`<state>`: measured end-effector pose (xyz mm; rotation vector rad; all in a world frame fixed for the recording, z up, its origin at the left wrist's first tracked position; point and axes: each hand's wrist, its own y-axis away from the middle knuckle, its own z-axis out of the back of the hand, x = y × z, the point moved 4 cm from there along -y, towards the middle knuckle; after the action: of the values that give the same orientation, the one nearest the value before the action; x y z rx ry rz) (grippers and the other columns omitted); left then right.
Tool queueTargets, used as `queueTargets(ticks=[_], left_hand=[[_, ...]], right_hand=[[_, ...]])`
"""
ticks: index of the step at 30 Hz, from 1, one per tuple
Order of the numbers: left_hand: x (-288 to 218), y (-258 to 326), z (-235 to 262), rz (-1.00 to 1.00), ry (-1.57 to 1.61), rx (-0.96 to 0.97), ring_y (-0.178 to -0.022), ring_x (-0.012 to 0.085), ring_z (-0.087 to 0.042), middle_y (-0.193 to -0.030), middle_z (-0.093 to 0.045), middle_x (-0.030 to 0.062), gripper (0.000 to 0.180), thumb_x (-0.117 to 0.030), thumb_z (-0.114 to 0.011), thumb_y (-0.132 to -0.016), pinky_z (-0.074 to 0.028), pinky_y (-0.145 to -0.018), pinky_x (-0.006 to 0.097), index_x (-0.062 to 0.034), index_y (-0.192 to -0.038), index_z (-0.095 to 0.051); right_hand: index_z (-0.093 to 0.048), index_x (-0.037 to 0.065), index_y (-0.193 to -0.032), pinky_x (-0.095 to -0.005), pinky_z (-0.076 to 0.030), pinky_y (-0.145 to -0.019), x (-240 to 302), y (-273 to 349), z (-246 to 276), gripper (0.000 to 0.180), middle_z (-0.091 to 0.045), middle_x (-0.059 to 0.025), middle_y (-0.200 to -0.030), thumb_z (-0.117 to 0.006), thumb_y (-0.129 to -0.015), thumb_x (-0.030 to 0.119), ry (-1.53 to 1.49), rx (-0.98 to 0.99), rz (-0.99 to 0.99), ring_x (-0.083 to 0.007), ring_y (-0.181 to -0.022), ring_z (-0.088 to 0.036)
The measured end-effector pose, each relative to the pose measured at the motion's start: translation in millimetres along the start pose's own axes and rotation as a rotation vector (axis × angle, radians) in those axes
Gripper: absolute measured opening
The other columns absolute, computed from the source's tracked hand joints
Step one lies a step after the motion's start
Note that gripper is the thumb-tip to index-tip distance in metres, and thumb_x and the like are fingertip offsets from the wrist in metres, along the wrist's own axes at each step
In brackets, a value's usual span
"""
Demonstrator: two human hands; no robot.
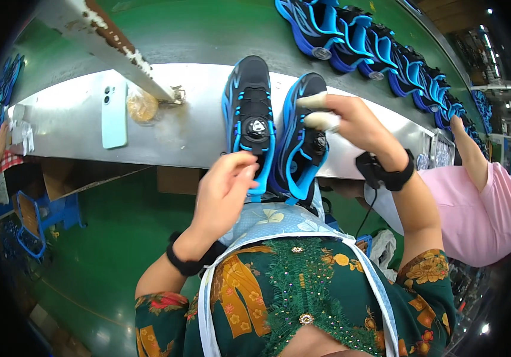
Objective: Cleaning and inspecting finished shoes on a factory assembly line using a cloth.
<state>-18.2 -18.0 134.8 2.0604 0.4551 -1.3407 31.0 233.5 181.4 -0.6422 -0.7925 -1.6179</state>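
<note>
Head view: we see pair of black-and-blue shoes (276, 131) at near edge of metal bench (77, 128). Left hand (222, 193) pinches heel of left shoe (248, 122). Right hand (350, 122), taped fingertips (321, 121), rests on right shoe (303, 140), grip seemingly loose. Phone (114, 113) lies toward bench's left end.

Two sneakers stand side by side at frame centre on the metal shelf (196, 143): the left sneaker (248, 119) and the right sneaker (300, 140). The left hand (222, 193) sits below them, the right hand (356, 128) to their right. A phone (114, 113) lies at left, a row of sneakers (374, 47) upper right.
</note>
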Motion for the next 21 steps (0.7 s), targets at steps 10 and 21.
queueTargets(ticks=[10, 21], left_hand=[[0, -71, -43, -0.243, -1.188, 0.158, -0.068, 0.0455, -0.063, -0.069, -0.062, 0.0267, 0.087, 0.000, -0.058, -0.073, -0.049, -0.065, 0.053, -0.0148, -0.153, -0.027], [-148, -318, 68, -0.555, -1.241, -0.610, -0.093, 0.0424, -0.065, -0.098, -0.068, 0.0250, 0.057, -0.010, -0.055, -0.084, -0.050, -0.083, 0.049, -0.0237, -0.139, -0.052]], right_hand=[[-0.044, 0.011, -0.146, -0.0299, -0.052, -0.071, -27, 61, -48, 0.062, -0.064, -0.0139, -0.093, -0.070, -0.091, 0.023, -0.244, -0.192, -0.170, -0.0167, -0.082, -0.064], [-0.061, 0.011, -0.128, -0.0342, -0.047, -0.066, -82, -5, 101, 0.047, -0.056, -0.0108, -0.076, -0.076, -0.084, 0.021, 0.339, -0.582, -0.147, -0.0241, -0.068, -0.055]])
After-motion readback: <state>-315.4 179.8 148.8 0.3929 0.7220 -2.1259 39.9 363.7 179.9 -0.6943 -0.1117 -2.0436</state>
